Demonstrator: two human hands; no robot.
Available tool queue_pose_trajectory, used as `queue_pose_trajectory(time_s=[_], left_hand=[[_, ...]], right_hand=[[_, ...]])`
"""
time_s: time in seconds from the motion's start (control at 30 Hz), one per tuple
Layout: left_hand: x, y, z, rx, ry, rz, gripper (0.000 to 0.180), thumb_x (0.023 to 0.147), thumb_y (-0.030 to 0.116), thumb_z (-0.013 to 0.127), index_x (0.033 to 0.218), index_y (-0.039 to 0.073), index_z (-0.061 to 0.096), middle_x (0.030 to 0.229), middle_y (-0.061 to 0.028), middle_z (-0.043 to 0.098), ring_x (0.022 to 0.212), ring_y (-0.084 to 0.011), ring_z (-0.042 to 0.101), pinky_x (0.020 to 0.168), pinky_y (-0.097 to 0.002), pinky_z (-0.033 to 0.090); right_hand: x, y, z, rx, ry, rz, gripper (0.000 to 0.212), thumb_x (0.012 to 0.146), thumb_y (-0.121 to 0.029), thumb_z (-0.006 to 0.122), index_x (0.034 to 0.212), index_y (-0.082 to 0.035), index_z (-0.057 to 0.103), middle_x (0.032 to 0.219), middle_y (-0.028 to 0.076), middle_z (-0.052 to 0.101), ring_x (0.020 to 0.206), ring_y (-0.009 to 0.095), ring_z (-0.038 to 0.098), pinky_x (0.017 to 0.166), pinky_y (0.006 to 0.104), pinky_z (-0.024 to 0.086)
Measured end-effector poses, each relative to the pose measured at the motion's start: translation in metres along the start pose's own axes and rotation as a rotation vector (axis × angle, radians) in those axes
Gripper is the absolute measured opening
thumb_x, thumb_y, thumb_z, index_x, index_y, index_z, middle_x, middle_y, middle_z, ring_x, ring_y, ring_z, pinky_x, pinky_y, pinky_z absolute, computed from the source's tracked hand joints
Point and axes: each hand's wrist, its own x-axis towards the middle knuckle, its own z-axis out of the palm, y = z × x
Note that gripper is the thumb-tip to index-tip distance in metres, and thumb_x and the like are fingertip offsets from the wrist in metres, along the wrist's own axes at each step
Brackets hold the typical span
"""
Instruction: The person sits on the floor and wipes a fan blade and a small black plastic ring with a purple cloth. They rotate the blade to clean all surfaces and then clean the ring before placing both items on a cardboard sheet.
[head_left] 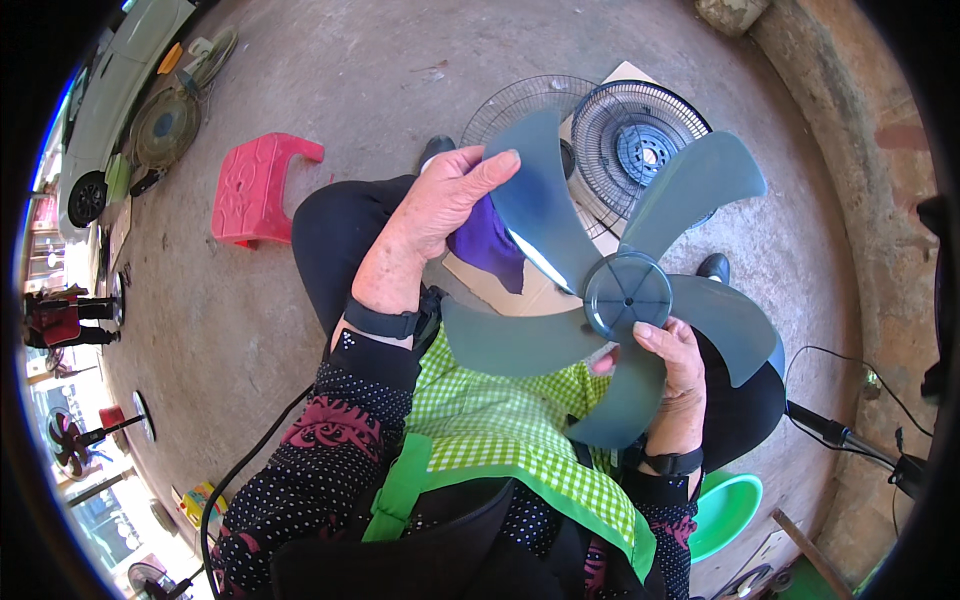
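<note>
At centre frame the person holds a grey-blue five-bladed fan impeller above the lap. The right hand, entering from the lower right, grasps it near the round translucent hub, thumb pressed on the front face just below the hub and the other fingers wrapped behind a lower blade. The left hand, in the upper centre of the frame, lies with fingers extended and close together, pressing a purple cloth flat against the upper-left blade; the fingertips reach over the blade's edge. Each wrist carries a black band. Behind the impeller, at upper centre, two round wire fan guards lie on a sheet of cardboard on the concrete floor. A red plastic stool stands at upper left. A green plastic basin sits at lower right, beside the person's knee.
</note>
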Motion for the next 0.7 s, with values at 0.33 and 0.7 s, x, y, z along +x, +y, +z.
queue_pose_trajectory(time_s=[0.33,0.7], left_hand=[[-0.029,0.028,0.015,-0.022,0.077,0.449,0.028,0.090,0.019,0.061,0.109,-0.001,0.061,0.105,-0.0102,0.066,0.090,-0.0160,0.065,0.079,-0.0304,0.054],[-0.022,-0.020,0.063,1.136,-0.246,0.744,0.050,0.065,0.001,0.073,0.113,0.008,0.060,0.122,-0.0111,0.053,0.107,-0.0336,0.055,0.087,-0.0392,0.050]], right_hand=[[0.018,0.011,0.008,-0.186,0.274,-0.168,0.044,0.070,-0.002,0.059,0.114,0.001,0.062,0.101,0.009,0.066,0.094,0.019,0.062,0.081,0.0271,0.049],[0.014,0.008,0.021,-0.112,0.216,-0.252,0.061,0.061,0.002,0.052,0.121,0.004,0.057,0.110,0.011,0.063,0.101,0.023,0.061,0.091,0.0309,0.047]])
